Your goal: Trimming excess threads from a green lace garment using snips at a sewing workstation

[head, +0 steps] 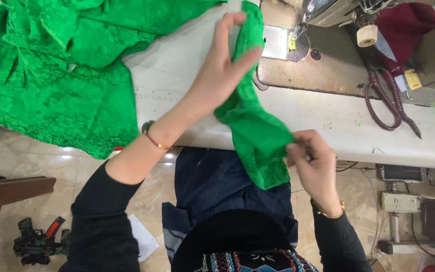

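A narrow piece of green patterned fabric [254, 123] stretches from the sewing machine bed down over the table edge to my lap. My left hand [222, 70] pinches its upper end between thumb and fingers, just left of the needle plate [277, 43]. My right hand [312, 160] grips the lower part of the same piece at its right edge, below the table's front edge. Both arms wear black sleeves, with a bracelet on each wrist.
A large heap of the same green fabric [61, 65] covers the table's left side. The sewing machine head [328, 12] sits at top right, with dark red beads [391, 103] and maroon cloth [409, 27] beside it. On the tiled floor lie a tool [39, 242] and paper [142, 236].
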